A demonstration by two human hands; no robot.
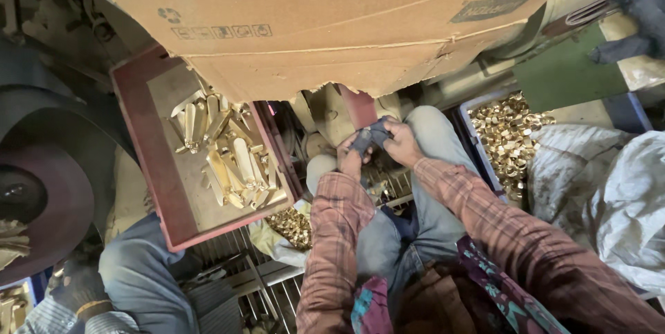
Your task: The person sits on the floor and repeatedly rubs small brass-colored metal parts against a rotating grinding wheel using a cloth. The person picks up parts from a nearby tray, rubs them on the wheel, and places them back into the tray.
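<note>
Both hands meet over the person's knees near the middle of the view, working a small dark cloth [368, 136]. The left hand [350, 157] pinches the cloth's lower left end, fingers curled shut around it; the right hand [402, 141] grips its upper right part, thumb and fingers closed on the fabric. The cloth is bunched between them, and its long axis runs roughly from 8 o'clock to 2 o'clock, the higher end toward the right hand. Its exact shape is hard to tell in the folds. Both forearms wear red plaid sleeves [485, 223] that come up from 5 and 6 o'clock.

At 10 o'clock from the hands sits a red metal tray [142, 140] holding a loose heap of long brass pieces [228, 157], most of them lying with their long axes from 11 to 5 o'clock. A large cardboard sheet [312, 22] overhangs at 12 o'clock. At 3 o'clock a blue crate [478, 147] holds many small brass rings [509, 133], with white sacks [609, 188] just beside it. More brass rings [291, 227] lie at 8 o'clock below the tray. Another person's jeans-clad leg [138, 272] and gloved hand [80, 289] show at 8 o'clock, well apart. A dark wheel [41, 195] stands at 9 o'clock.
</note>
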